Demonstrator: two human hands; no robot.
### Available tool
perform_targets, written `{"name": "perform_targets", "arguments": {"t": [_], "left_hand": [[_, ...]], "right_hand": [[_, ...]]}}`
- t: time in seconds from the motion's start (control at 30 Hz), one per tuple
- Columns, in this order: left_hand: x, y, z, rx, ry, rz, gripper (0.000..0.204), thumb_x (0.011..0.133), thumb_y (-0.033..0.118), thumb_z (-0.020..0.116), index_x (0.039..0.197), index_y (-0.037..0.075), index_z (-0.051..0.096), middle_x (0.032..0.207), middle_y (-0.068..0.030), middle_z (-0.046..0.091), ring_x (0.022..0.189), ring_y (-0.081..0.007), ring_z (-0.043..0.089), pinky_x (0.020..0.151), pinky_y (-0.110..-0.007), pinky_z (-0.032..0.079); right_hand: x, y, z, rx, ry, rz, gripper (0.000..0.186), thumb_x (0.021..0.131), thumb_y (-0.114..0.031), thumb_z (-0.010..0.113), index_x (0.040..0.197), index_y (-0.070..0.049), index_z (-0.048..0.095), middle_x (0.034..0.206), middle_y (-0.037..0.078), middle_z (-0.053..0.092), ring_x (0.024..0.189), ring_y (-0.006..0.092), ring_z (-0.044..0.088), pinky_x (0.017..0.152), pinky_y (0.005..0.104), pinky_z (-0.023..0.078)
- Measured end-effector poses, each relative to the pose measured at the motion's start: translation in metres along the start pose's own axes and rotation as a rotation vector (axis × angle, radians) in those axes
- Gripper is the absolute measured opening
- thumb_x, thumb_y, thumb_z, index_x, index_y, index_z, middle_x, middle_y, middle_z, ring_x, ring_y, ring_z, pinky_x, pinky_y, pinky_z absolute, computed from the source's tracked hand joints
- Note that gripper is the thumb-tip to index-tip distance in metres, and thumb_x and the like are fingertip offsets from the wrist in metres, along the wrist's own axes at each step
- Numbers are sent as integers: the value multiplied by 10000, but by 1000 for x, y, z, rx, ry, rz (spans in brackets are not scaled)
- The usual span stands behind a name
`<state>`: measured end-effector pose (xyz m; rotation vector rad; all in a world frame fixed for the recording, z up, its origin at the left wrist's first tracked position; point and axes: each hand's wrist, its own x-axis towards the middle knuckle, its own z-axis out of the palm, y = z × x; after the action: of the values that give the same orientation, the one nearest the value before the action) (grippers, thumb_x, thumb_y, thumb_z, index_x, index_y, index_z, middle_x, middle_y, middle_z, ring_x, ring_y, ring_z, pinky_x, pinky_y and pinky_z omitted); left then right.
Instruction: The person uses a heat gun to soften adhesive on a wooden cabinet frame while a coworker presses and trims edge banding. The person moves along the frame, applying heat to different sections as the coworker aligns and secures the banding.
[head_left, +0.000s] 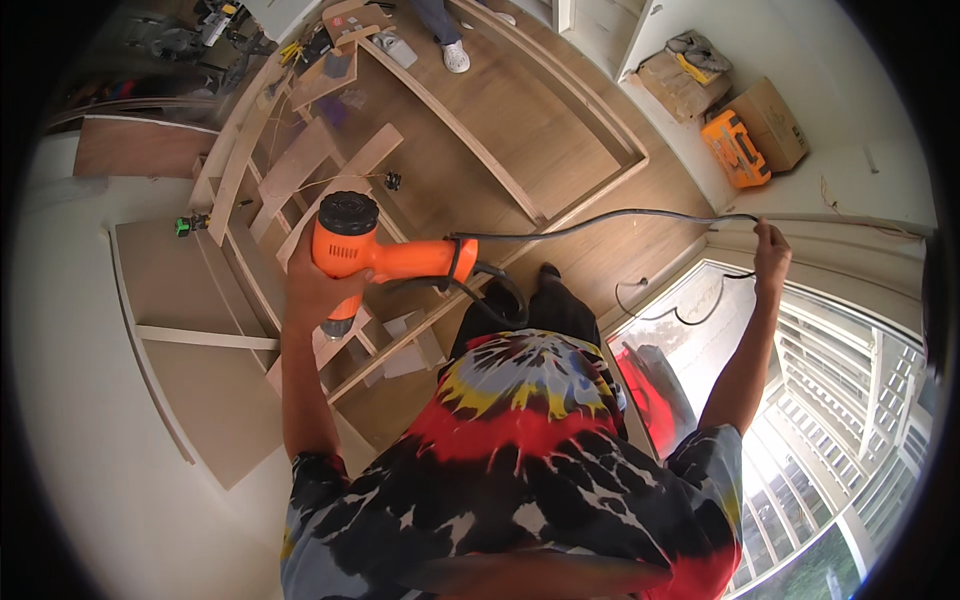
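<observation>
An orange heat gun (410, 260) with a black rear cap and a dark nozzle hangs in front of me on the left. My left hand (318, 283) is closed around its body, the handle pointing right. Part of the black cord (640, 213) loops about the handle; the rest stretches right to my right hand (772, 256), whose fingers are closed on it. Beyond that grip, a loose length of cord curls down in front of the window.
A large wooden frame (460, 145) lies across the floor, with loose boards (300, 165) on its left part. An orange tool case (735, 150) and a cardboard box (765, 125) stand at the far right. Another person's white shoe (456, 57) shows at the top. A window (830, 380) is on my right.
</observation>
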<state>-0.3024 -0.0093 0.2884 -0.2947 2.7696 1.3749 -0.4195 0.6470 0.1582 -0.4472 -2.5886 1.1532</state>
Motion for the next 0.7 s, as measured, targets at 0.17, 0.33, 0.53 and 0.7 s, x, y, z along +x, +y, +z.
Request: {"name": "perform_targets", "arguments": {"t": [0.17,0.33,0.53,0.7], "left_hand": [[4,-25,-6,-532,126,-233,635,786,111,829,1353,15,560,1159,-82,702,987,-177,709,828,-352,609],[5,-54,-12,-356,415,-456,596,799,199,850,1305,36,579,1121,-78,706,953,-169,716,784,-357,607],[-13,-65,-20,461,230,-127,692,674,204,890,1289,89,595,1051,-93,721,941,-258,724,857,-404,586],[-40,-120,-47,-377,148,-351,626,785,229,860,1319,38,594,1125,-87,725,964,-230,726,865,-385,596]], "right_hand": [[-46,-1,44,-169,-1154,141,242,904,-219,695,880,12,761,696,106,674,611,134,584,593,340,471],[-60,-10,16,355,-1128,92,179,931,-221,735,898,-46,753,696,22,646,555,115,524,532,291,434],[47,18,-80,493,-126,109,249,1014,-285,703,1139,-79,765,729,0,619,549,88,421,513,289,337],[132,92,-65,-310,187,13,477,994,-437,675,1117,13,770,973,97,785,873,216,643,843,396,506]]}}
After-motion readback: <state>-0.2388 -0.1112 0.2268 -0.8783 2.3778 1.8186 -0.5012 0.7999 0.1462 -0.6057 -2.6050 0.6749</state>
